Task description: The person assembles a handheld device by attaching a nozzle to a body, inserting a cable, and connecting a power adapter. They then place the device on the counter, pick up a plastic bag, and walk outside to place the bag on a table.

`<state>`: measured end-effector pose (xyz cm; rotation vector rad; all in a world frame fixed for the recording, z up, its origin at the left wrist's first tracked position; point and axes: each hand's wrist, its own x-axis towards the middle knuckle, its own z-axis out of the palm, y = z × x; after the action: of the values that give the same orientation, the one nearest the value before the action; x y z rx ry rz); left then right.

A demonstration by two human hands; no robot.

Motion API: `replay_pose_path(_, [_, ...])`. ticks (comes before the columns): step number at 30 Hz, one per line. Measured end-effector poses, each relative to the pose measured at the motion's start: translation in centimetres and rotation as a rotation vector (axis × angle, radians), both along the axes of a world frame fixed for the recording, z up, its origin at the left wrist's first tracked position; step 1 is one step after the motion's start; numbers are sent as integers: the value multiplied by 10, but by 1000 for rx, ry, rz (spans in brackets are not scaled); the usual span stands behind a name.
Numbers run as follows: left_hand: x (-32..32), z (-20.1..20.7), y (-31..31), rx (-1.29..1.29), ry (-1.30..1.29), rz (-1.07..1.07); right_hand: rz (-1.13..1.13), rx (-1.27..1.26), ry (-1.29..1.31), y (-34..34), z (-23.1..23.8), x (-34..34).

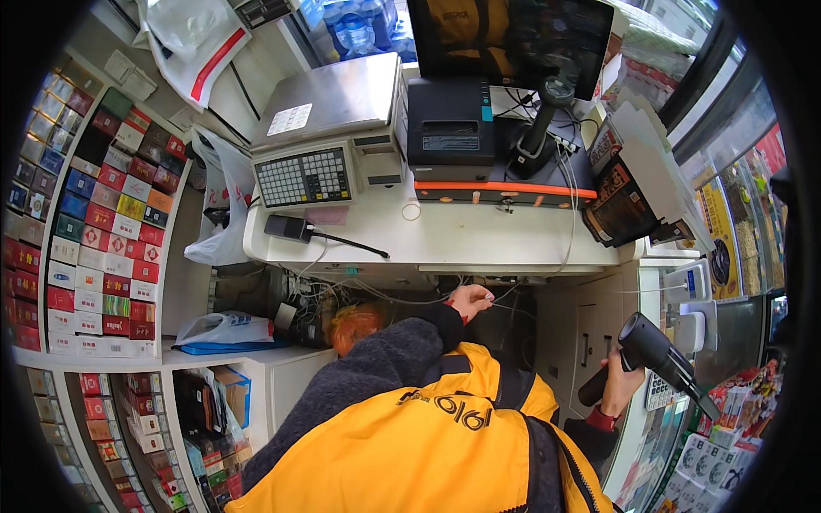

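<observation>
My right hand (623, 386) is wrapped round the grip of a black handheld blower (657, 349), shaped like a hair dryer. Its narrow nozzle points down to the right, away from the desk. Under the front edge of the white counter (462, 235), my left hand (470, 302) is closed in a pinch on a thin pale cable (506, 306), among other loose wires. The fingertips partly cover the cable. Both arms come from a yellow vest with dark sleeves.
On the counter stand a scale with a keypad (304, 177), a black receipt printer (450, 137), a barcode scanner (540, 128), a cash drawer (513, 195) and a monitor (513, 43). Cigarette shelves (111, 231) rise at left. Tangled cables (376, 295) and an orange bag (355, 325) lie beneath.
</observation>
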<state>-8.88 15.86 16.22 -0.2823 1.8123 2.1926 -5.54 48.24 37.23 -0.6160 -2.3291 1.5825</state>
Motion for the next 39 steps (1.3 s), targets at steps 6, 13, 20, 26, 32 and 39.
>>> replay_pose_path(6, [2, -5, -18, -483, 167, 130, -12, -91, -1, -8, -2, -4])
replay_pose_path(13, [18, -44, -43, -440, -188, 32, 34, -59, -6, -17, 4, -3])
replay_pose_path(20, [34, -20, -57, -453, -188, 214, 144, -103, 34, -33, 13, -9])
replay_pose_path(26, [82, 23, -124, -702, 88, 604, 475, -13, 155, -76, -1, -34])
replay_pose_path(32, [99, 97, -278, -1411, 339, 536, 737, -215, 89, -149, 2, -32])
replay_pose_path(39, [45, 88, -400, -1808, 380, 93, 1046, -237, 26, -278, -12, -25])
